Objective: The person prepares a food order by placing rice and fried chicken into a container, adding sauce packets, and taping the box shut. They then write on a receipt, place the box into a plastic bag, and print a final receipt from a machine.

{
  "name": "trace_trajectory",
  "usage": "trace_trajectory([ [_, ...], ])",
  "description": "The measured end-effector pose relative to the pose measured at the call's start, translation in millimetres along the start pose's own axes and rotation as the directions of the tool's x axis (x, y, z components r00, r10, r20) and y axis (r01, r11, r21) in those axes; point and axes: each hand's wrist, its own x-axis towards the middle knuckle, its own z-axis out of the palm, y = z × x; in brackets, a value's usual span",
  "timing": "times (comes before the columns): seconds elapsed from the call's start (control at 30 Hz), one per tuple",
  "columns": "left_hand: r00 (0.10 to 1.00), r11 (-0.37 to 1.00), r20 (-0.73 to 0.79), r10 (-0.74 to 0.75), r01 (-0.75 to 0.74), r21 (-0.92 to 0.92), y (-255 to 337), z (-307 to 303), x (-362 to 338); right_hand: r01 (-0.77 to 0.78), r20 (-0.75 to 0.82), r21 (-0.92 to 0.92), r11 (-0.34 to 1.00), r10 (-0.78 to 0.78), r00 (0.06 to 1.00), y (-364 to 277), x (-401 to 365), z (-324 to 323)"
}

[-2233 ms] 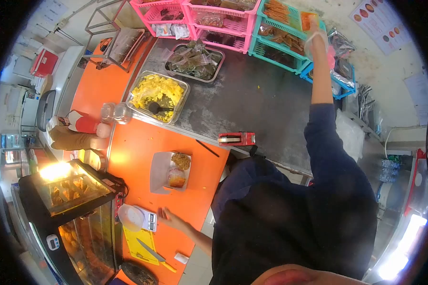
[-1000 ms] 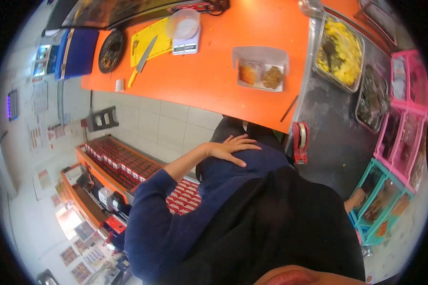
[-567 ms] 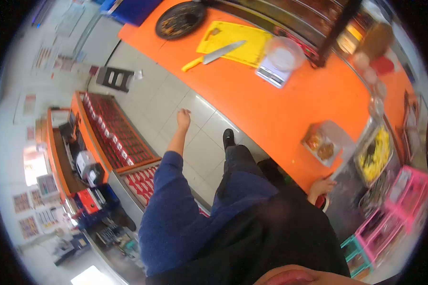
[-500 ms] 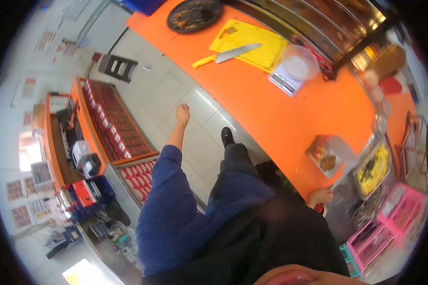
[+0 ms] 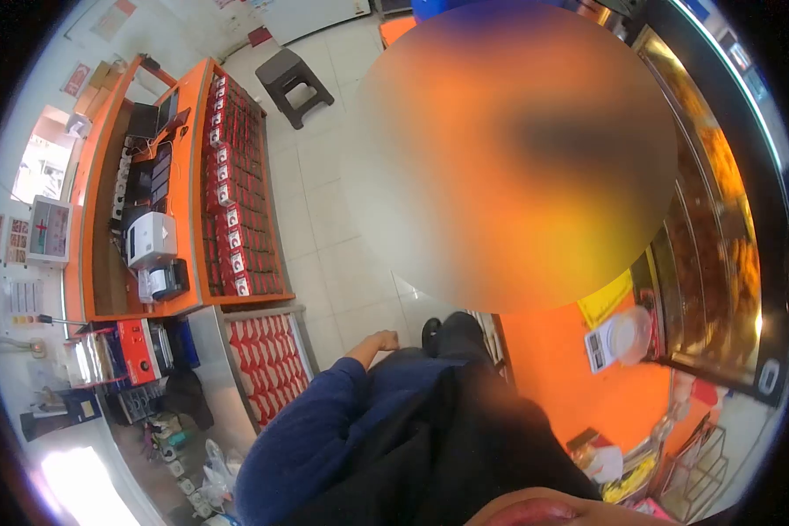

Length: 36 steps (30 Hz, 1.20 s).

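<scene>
My left hand hangs low in front of my body, over the floor near my thigh. Its fingers are loosely curled, and nothing shows in them. My right hand is out of sight. On the orange table to my right, a kitchen scale carries a clear round tub. Part of a yellow cutting board shows beyond them. A large blurred oval hides most of the table's far part. Nearer to me sits an open cardboard box, partly cut off by my body.
A red-filled display rack and a printer on an orange counter line the left. A dark stool stands on the tiled floor ahead. A lit glass display case borders the table's right side.
The view has turned right and the table has swung round in it. My left hand has come back closer to my body. My right hand, earlier at the table's edge, has left the view.
</scene>
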Motion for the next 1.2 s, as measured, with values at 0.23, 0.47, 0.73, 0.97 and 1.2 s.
trace_trajectory([
  [0.23,0.951,0.959,0.129,-0.283,0.284,0.011,-51,-101,87,-0.295,0.769,0.334,0.895,-0.078,0.634,-184,16,286],
  [0.47,0.918,0.74,-0.262,-0.299,0.049,-0.671,-10,-247,143,-0.312,0.948,0.315,0.897,-0.313,0.057,-295,-41,674],
  [0.73,0.605,0.579,-0.422,-0.675,0.08,-0.812,-61,-330,233,0.454,0.935,0.234,0.86,-0.326,0.136,-95,-171,1136],
  [0.97,0.48,0.405,-0.223,-0.848,0.317,-0.857,-154,-348,193,0.773,0.792,0.54,0.333,-0.512,-0.333,-8,-237,1367],
  [1.2,0.358,0.221,-0.112,-0.927,0.281,-0.934,-136,-352,148,0.741,0.904,0.414,0.529,-0.335,-0.266,-4,-264,1326],
])
